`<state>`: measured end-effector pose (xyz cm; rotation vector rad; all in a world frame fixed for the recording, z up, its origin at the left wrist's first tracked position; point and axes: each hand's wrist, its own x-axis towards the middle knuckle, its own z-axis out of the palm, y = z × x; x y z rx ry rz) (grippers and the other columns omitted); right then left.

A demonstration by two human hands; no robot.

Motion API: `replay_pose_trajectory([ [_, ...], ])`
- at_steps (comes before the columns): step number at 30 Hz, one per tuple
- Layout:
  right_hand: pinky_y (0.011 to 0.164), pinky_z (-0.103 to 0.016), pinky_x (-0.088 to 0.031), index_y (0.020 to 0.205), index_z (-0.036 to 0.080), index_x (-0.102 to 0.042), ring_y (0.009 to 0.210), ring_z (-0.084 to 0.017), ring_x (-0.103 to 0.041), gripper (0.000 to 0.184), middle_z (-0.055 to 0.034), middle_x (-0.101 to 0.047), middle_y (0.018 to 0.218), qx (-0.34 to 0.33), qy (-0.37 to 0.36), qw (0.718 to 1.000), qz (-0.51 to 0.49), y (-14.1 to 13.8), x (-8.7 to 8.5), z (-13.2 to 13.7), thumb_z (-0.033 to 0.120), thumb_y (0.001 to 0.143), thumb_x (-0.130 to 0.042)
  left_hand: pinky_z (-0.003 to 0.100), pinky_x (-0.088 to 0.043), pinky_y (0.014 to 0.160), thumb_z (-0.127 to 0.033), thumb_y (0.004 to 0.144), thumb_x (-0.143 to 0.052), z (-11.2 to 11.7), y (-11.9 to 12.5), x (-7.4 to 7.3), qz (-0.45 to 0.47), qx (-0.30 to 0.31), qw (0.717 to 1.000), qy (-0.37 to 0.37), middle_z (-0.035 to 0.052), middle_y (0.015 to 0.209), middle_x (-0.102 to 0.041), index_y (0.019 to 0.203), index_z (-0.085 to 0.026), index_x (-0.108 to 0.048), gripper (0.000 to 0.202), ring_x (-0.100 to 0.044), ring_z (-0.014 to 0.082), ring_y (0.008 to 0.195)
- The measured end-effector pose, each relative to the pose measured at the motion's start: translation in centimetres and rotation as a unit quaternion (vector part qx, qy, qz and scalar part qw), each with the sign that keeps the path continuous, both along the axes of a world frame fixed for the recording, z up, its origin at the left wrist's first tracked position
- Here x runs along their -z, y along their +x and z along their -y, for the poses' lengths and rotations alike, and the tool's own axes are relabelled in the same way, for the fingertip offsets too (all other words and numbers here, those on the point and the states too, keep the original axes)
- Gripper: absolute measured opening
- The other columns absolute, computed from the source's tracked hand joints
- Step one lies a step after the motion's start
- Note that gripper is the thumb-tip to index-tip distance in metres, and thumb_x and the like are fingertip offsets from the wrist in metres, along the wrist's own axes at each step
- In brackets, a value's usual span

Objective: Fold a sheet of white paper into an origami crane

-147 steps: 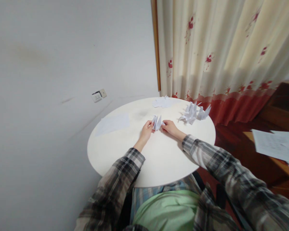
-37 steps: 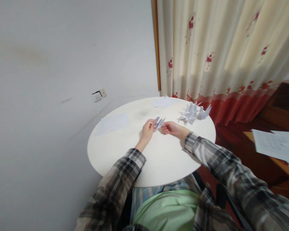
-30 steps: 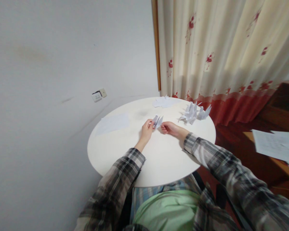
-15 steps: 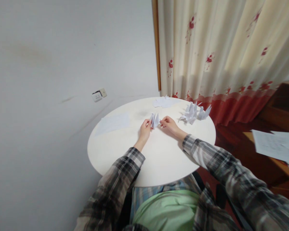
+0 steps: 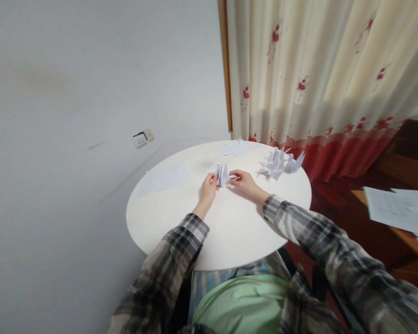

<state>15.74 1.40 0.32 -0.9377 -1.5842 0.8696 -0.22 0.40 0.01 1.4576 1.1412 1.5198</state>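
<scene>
While the left hand (image 5: 208, 182) pinches the fold (image 5: 223, 172) and the right hand (image 5: 243, 179) nips its thin tip, fingers closed, a hard pull could tear it.

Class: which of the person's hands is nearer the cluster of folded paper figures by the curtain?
Right. The right hand sits left of the cluster of folded figures; the left hand is farther left, beyond the paper piece both hands pinch.
</scene>
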Motion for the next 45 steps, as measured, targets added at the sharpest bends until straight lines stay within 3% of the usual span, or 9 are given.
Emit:
replay_pose_trajectory([
  [5, 0.071, -0.025, -0.047, 0.081, 0.015, -0.067, 0.069, -0.011, -0.059, 0.021, -0.0038, -0.069, 0.084, 0.006, -0.011, 1.000, -0.022, 0.0, 0.0, -0.2, 0.010, 0.061, -0.061, 0.019, -0.045, 0.054, -0.044, 0.077, -0.054, 0.1, 0.1, -0.1, 0.007, 0.013, 1.000, -0.003, -0.0002, 0.076, -0.057, 0.079, -0.018, -0.053, 0.027, -0.054, 0.0077, 0.062],
  [10, 0.072, -0.028, -0.048, 0.071, 0.017, -0.067, 0.068, -0.014, -0.060, 0.013, -0.0030, -0.070, 0.075, 0.016, -0.014, 0.999, -0.038, 0.2, -0.1, -0.2, 0.019, 0.059, -0.067, 0.019, -0.046, 0.054, -0.048, 0.076, -0.055, 0.2, 0.2, -0.2, 0.000, 0.016, 1.000, -0.018, 0.0005, 0.075, -0.057, 0.079, -0.018, -0.053, 0.030, -0.054, 0.0087, 0.063],
  [19, 0.069, -0.027, -0.045, 0.070, 0.018, -0.066, 0.065, -0.013, -0.055, 0.011, -0.0018, -0.067, 0.072, 0.039, 0.016, 0.999, -0.013, 0.3, -0.3, 0.3, 0.023, 0.061, -0.066, 0.019, -0.045, 0.054, -0.047, 0.076, -0.053, 0.2, 0.2, 0.0, -0.008, 0.021, 1.000, -0.020, 0.0003, 0.074, -0.056, 0.079, -0.018, -0.052, 0.029, -0.054, 0.0084, 0.061],
  [26, 0.073, -0.028, -0.041, 0.066, 0.018, -0.064, 0.072, -0.015, -0.052, 0.004, -0.0040, -0.061, 0.077, 0.079, 0.083, 0.992, 0.053, 0.8, -0.4, 0.4, 0.021, 0.068, -0.068, 0.019, -0.046, 0.054, -0.047, 0.076, -0.054, 0.2, 0.3, 0.0, 0.001, 0.028, 0.999, -0.019, 0.0000, 0.073, -0.056, 0.079, -0.018, -0.052, 0.029, -0.054, 0.0082, 0.061],
  [31, 0.078, -0.030, -0.039, 0.071, 0.020, -0.066, 0.084, -0.017, -0.050, 0.004, -0.0049, -0.056, 0.084, 0.066, 0.137, 0.981, 0.116, 0.9, -0.1, 0.5, 0.023, 0.074, -0.066, 0.018, -0.042, 0.050, -0.048, 0.075, -0.053, 0.4, 0.3, -0.3, 0.013, 0.012, 0.999, -0.035, -0.0006, 0.070, -0.055, 0.076, -0.018, -0.050, 0.031, -0.052, 0.0076, 0.058],
  [45, 0.080, -0.029, -0.037, 0.074, 0.019, -0.060, 0.085, -0.017, -0.052, 0.009, -0.0058, -0.058, 0.085, 0.065, 0.190, 0.956, 0.214, 0.8, 0.0, 0.6, 0.024, 0.081, -0.058, 0.020, -0.041, 0.052, -0.043, 0.077, -0.052, 0.8, 0.4, -0.7, 0.033, 0.002, 0.999, -0.042, -0.0025, 0.068, -0.055, 0.075, -0.018, -0.050, 0.024, -0.051, 0.0074, 0.056],
])
